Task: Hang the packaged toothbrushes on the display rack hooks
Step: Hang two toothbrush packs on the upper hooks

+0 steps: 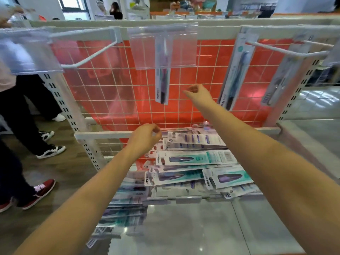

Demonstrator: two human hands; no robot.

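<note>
A heap of toothbrush packs [195, 162] lies in the wire basket [103, 135] at the foot of the grid panel [114, 89]. Above it, one pack [162, 83] hangs from the middle hook behind a price tag holder [162, 46]; two more packs [236, 74] hang to the right. The left hook [86, 59] juts out bare. People's shoes [50, 151] stand on the floor to the left.

Bright, even indoor light fills the scene, with daylight from a window [73, 4] at the top left. Glare streaks the glossy orange panel [128, 100] and the glass shelf [193, 227]. Wide-angle distortion bends the edges. The clear tag holder [27, 52] at left and the background are blurred.
</note>
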